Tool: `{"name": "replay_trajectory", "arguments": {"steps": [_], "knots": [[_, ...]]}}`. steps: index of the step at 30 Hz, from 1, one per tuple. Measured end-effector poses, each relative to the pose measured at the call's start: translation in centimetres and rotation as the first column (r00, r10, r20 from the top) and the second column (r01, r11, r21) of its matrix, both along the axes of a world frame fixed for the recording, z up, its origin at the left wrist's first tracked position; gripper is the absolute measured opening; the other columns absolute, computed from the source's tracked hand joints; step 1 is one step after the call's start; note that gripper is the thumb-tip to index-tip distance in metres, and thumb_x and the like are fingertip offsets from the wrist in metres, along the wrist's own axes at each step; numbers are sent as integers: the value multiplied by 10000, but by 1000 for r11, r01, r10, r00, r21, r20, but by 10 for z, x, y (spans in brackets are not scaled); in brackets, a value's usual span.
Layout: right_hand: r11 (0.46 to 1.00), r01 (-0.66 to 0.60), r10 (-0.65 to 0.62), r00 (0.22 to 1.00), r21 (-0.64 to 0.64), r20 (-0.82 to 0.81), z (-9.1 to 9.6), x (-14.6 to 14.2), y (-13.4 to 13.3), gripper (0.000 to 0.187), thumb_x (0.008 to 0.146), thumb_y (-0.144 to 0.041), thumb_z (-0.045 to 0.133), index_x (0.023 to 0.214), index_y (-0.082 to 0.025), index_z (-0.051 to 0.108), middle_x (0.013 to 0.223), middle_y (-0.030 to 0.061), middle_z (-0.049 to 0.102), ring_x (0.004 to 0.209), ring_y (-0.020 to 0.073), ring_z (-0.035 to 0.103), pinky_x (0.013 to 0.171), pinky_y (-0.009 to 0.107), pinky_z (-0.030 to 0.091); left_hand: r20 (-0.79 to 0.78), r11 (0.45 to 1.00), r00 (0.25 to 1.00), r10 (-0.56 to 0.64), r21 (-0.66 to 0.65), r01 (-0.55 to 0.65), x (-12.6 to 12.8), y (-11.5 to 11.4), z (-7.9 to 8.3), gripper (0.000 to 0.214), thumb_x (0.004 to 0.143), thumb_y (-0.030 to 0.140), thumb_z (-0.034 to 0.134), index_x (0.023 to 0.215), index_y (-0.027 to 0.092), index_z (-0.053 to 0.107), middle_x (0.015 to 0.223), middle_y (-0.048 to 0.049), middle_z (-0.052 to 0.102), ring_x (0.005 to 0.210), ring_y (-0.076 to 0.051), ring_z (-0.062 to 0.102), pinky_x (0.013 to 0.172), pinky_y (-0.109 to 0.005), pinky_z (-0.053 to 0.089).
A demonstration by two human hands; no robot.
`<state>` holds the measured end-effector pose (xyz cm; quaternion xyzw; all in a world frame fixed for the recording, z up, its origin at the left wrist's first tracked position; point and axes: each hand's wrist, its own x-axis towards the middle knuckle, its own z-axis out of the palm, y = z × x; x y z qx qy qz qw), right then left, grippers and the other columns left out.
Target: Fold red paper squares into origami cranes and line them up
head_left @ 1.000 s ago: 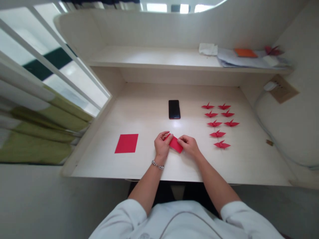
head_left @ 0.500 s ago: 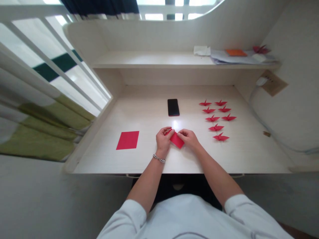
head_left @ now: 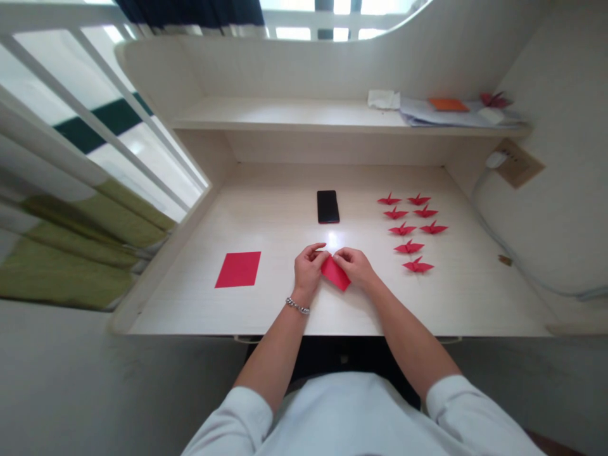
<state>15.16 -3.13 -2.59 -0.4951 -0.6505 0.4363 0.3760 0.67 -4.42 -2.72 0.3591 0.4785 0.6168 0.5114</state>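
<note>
A folded red paper (head_left: 335,273) lies on the pale desk (head_left: 285,221) right in front of me. My left hand (head_left: 308,271) pinches its upper left corner with curled fingers. On the other side, my right hand (head_left: 357,266) presses the paper's top edge with fingers closed over it. A flat red paper sheet (head_left: 238,269) rests to the left of my hands. Several finished red paper cranes (head_left: 409,230) stand in two rows to the right.
A black phone (head_left: 328,206) lies face up beyond my hands. The raised shelf (head_left: 285,115) at the back carries papers (head_left: 446,113), an orange card and a white cloth (head_left: 384,98). A cable (head_left: 513,253) runs along the right wall from a socket. White rails stand left.
My hands have shifted slightly along the folded paper, the right hand sliding toward its top left corner. The view itself moved a little.
</note>
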Motion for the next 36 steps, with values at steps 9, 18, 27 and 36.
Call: {"name": "replay_trajectory", "arguments": {"steps": [9, 18, 27, 36], "knots": [[999, 46, -46, 999, 13, 6, 0, 1, -2, 227, 799, -373, 549, 745, -174, 643, 680, 21, 643, 617, 149, 548, 589, 251, 419, -131, 997, 988, -77, 18, 80, -2, 4, 1, 240, 665, 319, 753, 839, 157, 720, 816, -84, 714, 740, -177, 642, 677, -277, 492], [999, -5, 8, 998, -45, 56, 7, 18, -4, 184, 766, -323, 557, 717, -174, 653, 651, 4, 635, 603, 144, 541, 567, 244, 399, -161, 995, 983, 92, -15, -96, -4, 14, -2, 221, 632, 322, 776, 747, 145, 711, 733, -62, 701, 662, -162, 621, 634, -278, 487], [994, 31, -33, 999, -106, -14, 7, 38, -4, 194, 773, -334, 553, 726, -168, 642, 623, 13, 629, 578, 146, 559, 559, 247, 408, -106, 980, 974, 198, 11, -198, 1, 14, -3, 268, 633, 346, 783, 784, 139, 706, 759, -61, 698, 690, -156, 620, 648, -271, 495], [988, 153, -154, 979, 20, 132, 18, 39, 18, 201, 830, -342, 479, 774, -186, 591, 710, 21, 612, 651, 159, 541, 605, 260, 397, -148, 1000, 989, -17, -24, 14, -11, 10, 6, 271, 592, 287, 807, 787, 139, 692, 763, -70, 696, 692, -164, 632, 644, -270, 499]]}}
